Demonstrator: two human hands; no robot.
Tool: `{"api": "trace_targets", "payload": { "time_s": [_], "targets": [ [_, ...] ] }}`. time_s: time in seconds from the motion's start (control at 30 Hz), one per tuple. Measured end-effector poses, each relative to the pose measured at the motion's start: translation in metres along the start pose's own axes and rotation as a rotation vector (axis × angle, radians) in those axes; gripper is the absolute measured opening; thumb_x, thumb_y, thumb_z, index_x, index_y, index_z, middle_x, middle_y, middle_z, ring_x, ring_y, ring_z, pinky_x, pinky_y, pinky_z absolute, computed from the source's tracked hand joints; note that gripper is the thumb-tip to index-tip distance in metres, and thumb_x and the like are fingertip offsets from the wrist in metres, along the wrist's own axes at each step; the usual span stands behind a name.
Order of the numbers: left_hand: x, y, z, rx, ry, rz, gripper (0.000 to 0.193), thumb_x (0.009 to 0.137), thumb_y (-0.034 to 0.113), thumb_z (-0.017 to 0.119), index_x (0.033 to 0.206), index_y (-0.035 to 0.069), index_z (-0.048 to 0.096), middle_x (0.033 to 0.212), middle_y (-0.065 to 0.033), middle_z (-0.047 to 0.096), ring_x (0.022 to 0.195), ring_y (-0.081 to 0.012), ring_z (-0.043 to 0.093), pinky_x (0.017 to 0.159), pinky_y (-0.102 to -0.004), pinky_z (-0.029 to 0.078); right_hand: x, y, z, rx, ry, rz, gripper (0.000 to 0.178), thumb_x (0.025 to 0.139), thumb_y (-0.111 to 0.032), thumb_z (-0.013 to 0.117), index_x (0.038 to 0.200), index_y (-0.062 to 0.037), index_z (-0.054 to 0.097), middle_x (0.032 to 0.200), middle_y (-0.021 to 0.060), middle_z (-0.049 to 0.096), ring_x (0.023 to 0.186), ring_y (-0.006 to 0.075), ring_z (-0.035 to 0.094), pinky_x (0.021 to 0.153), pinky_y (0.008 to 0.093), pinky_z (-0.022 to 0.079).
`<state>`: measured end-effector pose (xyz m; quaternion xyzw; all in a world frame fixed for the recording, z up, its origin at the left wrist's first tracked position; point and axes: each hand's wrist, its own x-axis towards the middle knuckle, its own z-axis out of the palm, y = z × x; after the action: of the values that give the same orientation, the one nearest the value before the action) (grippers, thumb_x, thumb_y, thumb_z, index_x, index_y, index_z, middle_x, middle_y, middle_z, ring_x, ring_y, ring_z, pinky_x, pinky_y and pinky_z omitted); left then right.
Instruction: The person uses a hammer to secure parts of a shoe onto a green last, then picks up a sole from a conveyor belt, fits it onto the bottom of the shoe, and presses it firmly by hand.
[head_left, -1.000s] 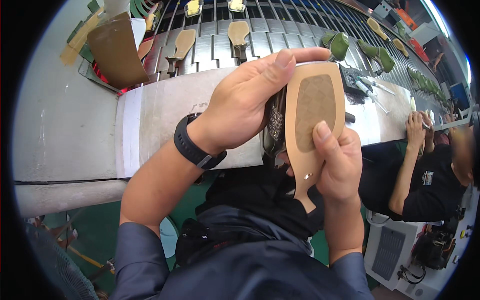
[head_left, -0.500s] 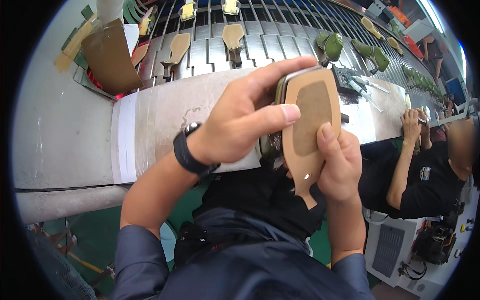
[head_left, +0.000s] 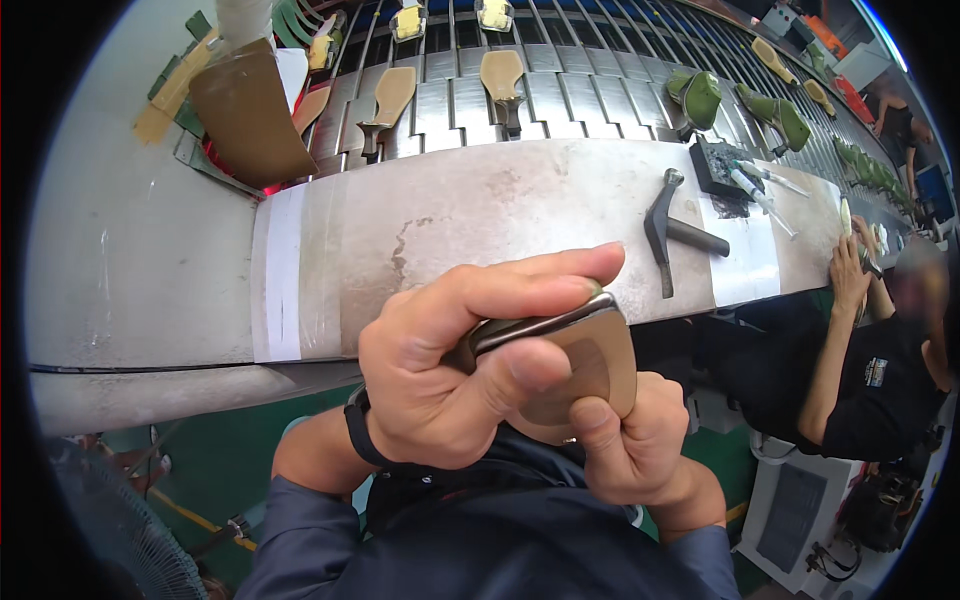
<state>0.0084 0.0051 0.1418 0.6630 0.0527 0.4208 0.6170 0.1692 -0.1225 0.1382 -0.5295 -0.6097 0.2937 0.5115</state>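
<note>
1. Left hand (head_left: 455, 370): pinching; thumb on the sole side, fingers over the far edge of the tan-soled shoe (head_left: 612, 350).
2. Right hand (head_left: 635, 440): pinching same shoe from the near right, thumb on sole; its other fingers partly hidden.
3. Shoe: between both hands, held up around the bench's near edge, sole tilted toward the person; darker brown patch mid-sole, dark shiny rim. Rest hidden by hands.
4. Containers: black block (head_left: 722, 165) on the bench (head_left: 520, 225), far right; cannot tell if it is hollow. Syringes (head_left: 765, 200) lean on or lie just beside it, contents unclear.
5. Black hammer (head_left: 657, 225) left of and nearer than the block, handle pointing right, onto a white sheet (head_left: 750, 265).
6. Edges: bench far edge borders a metal conveyor (head_left: 440, 115) with tan soles, heels toward bench; green shoes (head_left: 697, 97) on its right part. Near edge curves past the hands.
7. Room: wide stretch of stained bench top between white strip (head_left: 284, 280) at left and hammer. Brown panel (head_left: 250, 115) stands far left, bounding that side.
8. Co-worker's hands (head_left: 850, 275) at bench's right end, well apart.
</note>
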Motion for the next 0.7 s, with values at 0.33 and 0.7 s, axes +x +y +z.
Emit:
{"api": "trace_targets", "payload": {
  "time_s": [0.33,0.7],
  "targets": [
    [0.002,0.032,0.0,0.196,0.136,-0.142,0.016,0.107,0.012,0.065,0.108,0.001,0.054,0.114,-0.0312,0.074,0.111,-0.0329,0.075,0.096,-0.0434,0.061,0.0,0.005,0.023,-0.103,0.018,-0.121,0.018,0.098,-0.015,0.076,0.089,-0.0009,0.069,0.065,0.0114,0.061,0.053,0.0313,0.062,0.049,0.0403,0.048],
    [0.003,0.024,-0.019,0.432,0.29,-0.188,0.017,0.104,0.009,0.067,0.115,-0.004,0.065,0.11,-0.0224,0.077,0.111,-0.031,0.075,0.1,-0.041,0.059,0.027,0.006,0.023,-0.071,-0.001,-0.073,0.025,0.096,-0.013,0.076,0.077,-0.0023,0.064,0.058,0.0137,0.055,0.046,0.0304,0.057,0.046,0.0373,0.042]
  ]
}}
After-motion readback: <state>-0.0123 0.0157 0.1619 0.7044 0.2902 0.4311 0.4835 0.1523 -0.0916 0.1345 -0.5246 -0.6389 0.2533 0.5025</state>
